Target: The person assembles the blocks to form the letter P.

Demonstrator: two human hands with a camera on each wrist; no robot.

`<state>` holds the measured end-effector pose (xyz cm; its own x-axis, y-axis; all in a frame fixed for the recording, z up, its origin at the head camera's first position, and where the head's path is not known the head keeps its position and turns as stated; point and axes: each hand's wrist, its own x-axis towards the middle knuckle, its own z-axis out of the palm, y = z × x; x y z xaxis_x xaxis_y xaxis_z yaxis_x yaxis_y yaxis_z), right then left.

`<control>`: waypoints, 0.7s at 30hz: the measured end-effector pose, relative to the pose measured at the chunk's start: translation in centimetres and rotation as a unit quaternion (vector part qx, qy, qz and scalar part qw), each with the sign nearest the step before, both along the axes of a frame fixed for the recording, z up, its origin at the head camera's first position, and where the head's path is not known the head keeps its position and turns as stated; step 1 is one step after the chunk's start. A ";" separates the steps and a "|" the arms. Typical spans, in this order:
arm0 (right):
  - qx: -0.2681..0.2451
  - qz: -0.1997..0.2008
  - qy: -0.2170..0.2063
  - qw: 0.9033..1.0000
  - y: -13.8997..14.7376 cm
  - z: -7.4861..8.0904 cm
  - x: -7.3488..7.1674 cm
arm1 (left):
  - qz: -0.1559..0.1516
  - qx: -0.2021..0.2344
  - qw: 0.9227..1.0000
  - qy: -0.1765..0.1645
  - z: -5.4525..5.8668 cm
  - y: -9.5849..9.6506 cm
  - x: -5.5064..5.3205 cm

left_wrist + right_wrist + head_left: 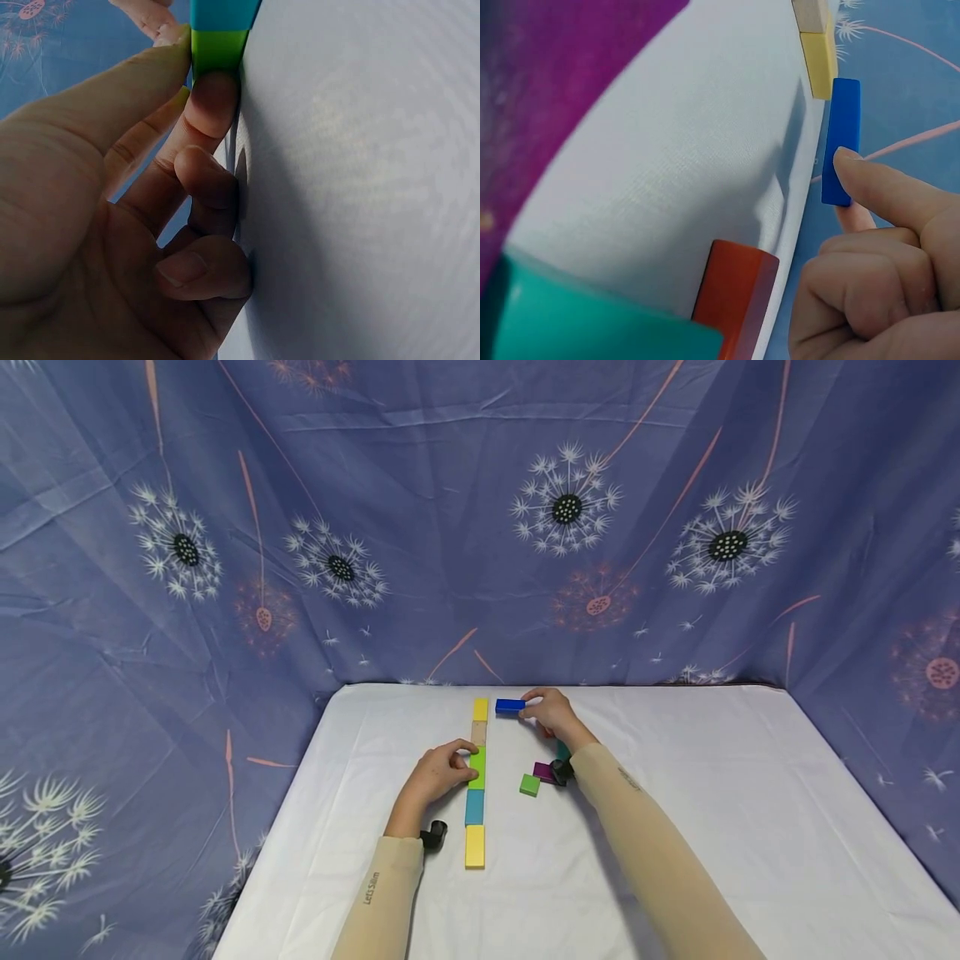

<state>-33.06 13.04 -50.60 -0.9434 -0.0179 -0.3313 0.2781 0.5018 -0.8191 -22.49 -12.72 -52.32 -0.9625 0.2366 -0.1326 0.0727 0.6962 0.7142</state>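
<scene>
A row of blocks runs away from the person: a yellow block (475, 847) nearest, then a light blue one (475, 807), a lime green one (477, 767), a plain wooden one (479, 733) and a second yellow one (481, 709) farthest. My left hand (438, 772) holds the lime green block from the left side, thumb and fingertips against it, the other fingers bent on the cloth. Between thumb and index finger, my right hand (552, 712) pinches a dark blue block (842, 139) by one end. That block hangs above the table, just right of the row's far end.
Below the right forearm lie a small green block (529, 785) and a purple block (543, 772). A teal block (607, 315) and an orange-red block (735, 296) sit near the right hand. White cloth covers the table (697, 827); a patterned blue curtain (450, 527) hangs behind its far edge.
</scene>
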 end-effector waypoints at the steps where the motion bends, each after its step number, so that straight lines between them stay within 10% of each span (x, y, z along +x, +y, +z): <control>1: 0.000 -0.001 0.001 1.000 -0.1 0.0 -0.1 | -0.001 0.000 1.000 0.001 0.0 0.0 0.0; 21: 0.066 -0.013 -0.004 0.998 -1.7 -1.0 -1.5 | 0.004 -0.003 1.000 -0.007 0.2 0.0 0.0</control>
<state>-34.57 11.38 -51.58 -0.9403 0.0520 -0.3364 0.2991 0.5980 -0.7436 -22.52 -12.69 -52.15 -0.9623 0.2289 -0.1470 0.0583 0.7013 0.7105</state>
